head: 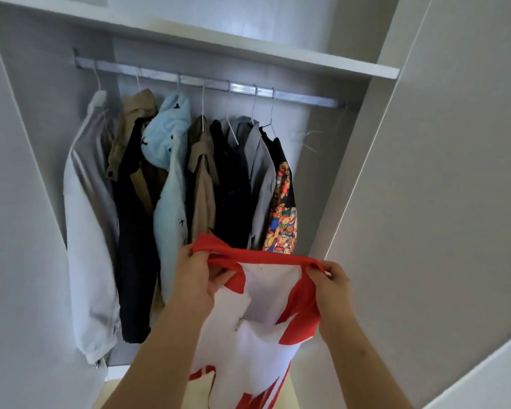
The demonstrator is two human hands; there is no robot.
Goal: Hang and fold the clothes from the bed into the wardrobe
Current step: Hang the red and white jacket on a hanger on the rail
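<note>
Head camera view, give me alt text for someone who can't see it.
The left hand and right hand grip the top edge of a red and white garment before an open wardrobe. Behind it, jackets and shirts hang from a metal rail under a white shelf.

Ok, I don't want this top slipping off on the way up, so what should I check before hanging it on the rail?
1. Left hand grips the red and white top at its upper edge: ok.
2. Right hand grips the same edge: ok.
3. Hanger inside the top: cannot tell, none shows.
4. Room on the rail right of the bear-print garment: ok.
</note>
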